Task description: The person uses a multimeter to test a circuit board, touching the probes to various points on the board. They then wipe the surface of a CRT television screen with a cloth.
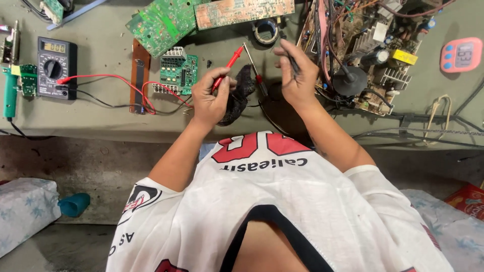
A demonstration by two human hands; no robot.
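The left hand [210, 98] has its fingers closed around a red test probe [228, 68], whose tip points up and to the right, away from the body. Below this hand, and partly under it, lies a crumpled dark cloth [241, 95] on the grey surface [101, 123]. The right hand [296, 75] is just right of it, fingers gripping a black test probe [293, 63] close to the large exposed circuit board [368, 55] full of wires and parts. Between the two hands lies a thin metal screwdriver [253, 68] with a red collar. A red lead [116, 80] runs left from the left hand to a dark multimeter [56, 68] standing well to the left. A small green board [177, 73] sits just left of the left hand, and a roll of black tape [265, 31] lies farther back. A pink timer [461, 54] rests at the far right.
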